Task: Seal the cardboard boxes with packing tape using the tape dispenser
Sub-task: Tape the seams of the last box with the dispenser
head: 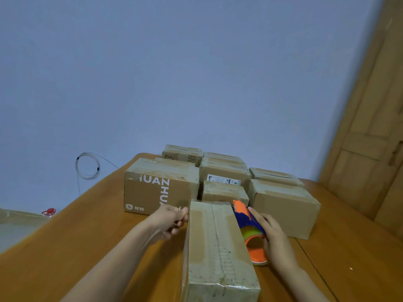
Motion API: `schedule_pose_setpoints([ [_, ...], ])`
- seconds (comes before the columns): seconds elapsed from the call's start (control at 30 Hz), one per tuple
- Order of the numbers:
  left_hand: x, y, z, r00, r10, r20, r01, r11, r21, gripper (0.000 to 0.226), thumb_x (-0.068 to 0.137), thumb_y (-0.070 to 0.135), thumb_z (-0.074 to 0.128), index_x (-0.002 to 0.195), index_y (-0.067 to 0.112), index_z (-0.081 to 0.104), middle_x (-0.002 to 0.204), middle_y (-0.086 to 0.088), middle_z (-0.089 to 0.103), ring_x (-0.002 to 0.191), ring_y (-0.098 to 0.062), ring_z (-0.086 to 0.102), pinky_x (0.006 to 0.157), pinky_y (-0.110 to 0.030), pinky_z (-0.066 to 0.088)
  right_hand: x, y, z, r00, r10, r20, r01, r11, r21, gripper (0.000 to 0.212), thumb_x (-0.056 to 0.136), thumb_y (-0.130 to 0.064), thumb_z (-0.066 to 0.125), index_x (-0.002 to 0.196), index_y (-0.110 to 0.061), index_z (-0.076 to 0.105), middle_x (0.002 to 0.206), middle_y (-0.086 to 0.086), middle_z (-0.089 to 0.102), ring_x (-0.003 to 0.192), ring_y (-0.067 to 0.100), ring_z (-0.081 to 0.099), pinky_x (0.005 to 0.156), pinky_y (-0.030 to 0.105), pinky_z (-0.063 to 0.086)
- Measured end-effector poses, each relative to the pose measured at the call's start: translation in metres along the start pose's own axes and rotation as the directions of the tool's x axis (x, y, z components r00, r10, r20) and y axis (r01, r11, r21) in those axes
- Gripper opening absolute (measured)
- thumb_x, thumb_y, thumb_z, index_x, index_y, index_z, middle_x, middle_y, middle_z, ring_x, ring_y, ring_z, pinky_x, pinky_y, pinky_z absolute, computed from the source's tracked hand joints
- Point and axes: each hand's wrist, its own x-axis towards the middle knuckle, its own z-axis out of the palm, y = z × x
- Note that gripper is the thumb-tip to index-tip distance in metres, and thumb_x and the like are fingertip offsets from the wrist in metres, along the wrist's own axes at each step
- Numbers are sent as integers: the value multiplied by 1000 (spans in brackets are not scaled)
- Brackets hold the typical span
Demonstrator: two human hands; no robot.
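Head view — right hand [275,233] grips tape dispenser [250,231]; left hand [172,219] curled against box [216,247].

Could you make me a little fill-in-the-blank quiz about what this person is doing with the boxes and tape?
1. The right hand holds the tape dispenser, coloured blue and ____.
2. The left hand rests against the nearest box on its ____ side.
3. The boxes sit on a ____ table.
4. The big box behind the left hand bears printed letters coloured ____.

Missing words: orange; left; wooden; white
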Motion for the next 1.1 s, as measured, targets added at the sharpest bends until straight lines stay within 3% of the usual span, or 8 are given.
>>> schedule_pose_setpoints([
  [0.17, -6, 9, 0, 999, 38, -30, -34, 990, 135, 33, 99, 39, 47, 84, 12, 58, 52, 5, 46, 41, -7, 38, 39, -18, 21, -2, -5, 2, 998, 52, -47, -51, 999, 11, 113, 71, 25, 49, 141, -57, 15, 115, -11, 45, 108, 15, 47, 78, 26, 49],
  [0.27, -11, 13, -1, 998, -24, -54, 39, 952, 304, 46, 96, 51, 46, 96, 8, 62, 59, 1, 53, 44, -8, 42, 41, -18, 31, -3, -10, -1, 997, 52, -57, -52, 999, -1, 115, 73, 25, 50, 140, -60, 14, 114, -13, 44, 106, 12, 45, 77, 30, 52],
  [0.37, -17, 6, -1, 996, -46, -81, 70, 940, 333, 55, 94, 55, 48, 105, 3, 61, 65, -3, 54, 46, -9, 43, 42, -17, 36, -5, -11, -2, 997, 75, -32, -75, 997, -18, 113, 75, 23, 51, 139, -62, 11, 114, -13, 43, 106, 8, 42, 77, 24, 49],
  [0.57, -18, 1, 2, 917, 314, -247, -224, 916, 333, 37, 101, 24, 48, 72, 6, 63, 57, -3, 59, 45, -13, 52, 59, -27, 49, -2, -13, -3, 994, 113, 8, -112, 994, -10, 97, 74, 23, 48, 141, -45, 29, 120, -3, 49, 109, 12, 44, 79, 25, 47],
  [0.73, -24, 2, 16, 828, 420, -371, -344, 903, 255, 27, 103, 17, 40, 89, 10, 62, 81, -5, 69, 69, -15, 65, 62, -18, 49, -3, -15, -6, 993, 113, 27, -113, 994, -10, 92, 80, 20, 50, 141, -44, 23, 124, -1, 47, 112, 10, 40, 80, 25, 48],
  [0.87, -32, 6, 30, 864, 384, -325, -381, 922, 78, 25, 103, 18, 39, 115, 16, 61, 103, 8, 64, 102, -12, 60, 89, -26, 49, -3, -18, -7, 992, 120, 30, -120, 993, -11, 91, 81, 18, 50, 141, -45, 23, 124, -4, 44, 112, 8, 38, 79, 24, 49],
  [0.97, -37, 5, 40, 881, 415, -229, -400, 910, 108, 34, 103, 24, 39, 133, 18, 55, 113, 16, 56, 109, -7, 52, 90, -22, 41, -4, -21, -8, 992, 126, 28, -126, 992, -8, 93, 80, 19, 51, 141, -45, 21, 121, -6, 43, 110, 8, 39, 79, 29, 52],
  [1.1, -29, -5, 34, 941, 319, -108, -305, 944, 129, 71, 91, 55, 43, 152, 24, 23, 151, 10, 34, 138, -14, 33, 114, -37, 28, -6, -24, -7, 991, 134, 3, -134, 991, -28, 96, 76, 22, 52, 143, -41, 23, 120, -5, 46, 107, 8, 40, 79, 29, 50],
])
